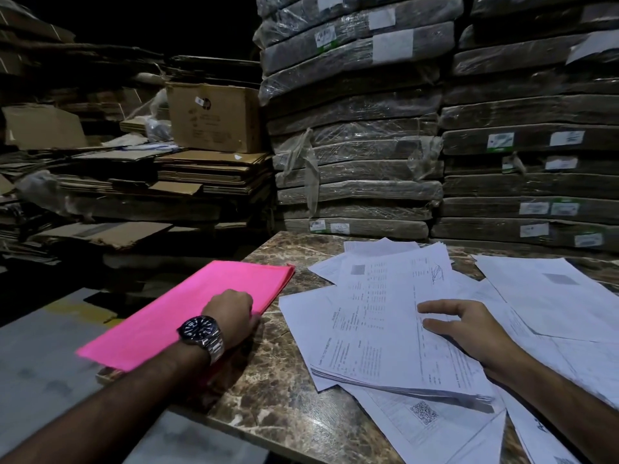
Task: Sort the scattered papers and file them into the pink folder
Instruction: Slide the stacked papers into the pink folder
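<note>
None filed: every sheet is loose, so your sorting is all ahead.
Papers [418, 316]: fanned across the table's [274, 396] right side.
Pink folder [187, 309]: shut, overhanging the left edge.
Right hand [469, 326]: flat, fingers spread on the sheets.
Left hand [231, 316]: curled, gripping the folder's near edge.

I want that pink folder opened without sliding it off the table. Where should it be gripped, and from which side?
Probably at the pink folder's right long edge, from the papers' side, where the left hand already rests. That edge lies on the marble table; its left corner overhangs the table edge, so lifting there risks tipping.
</note>
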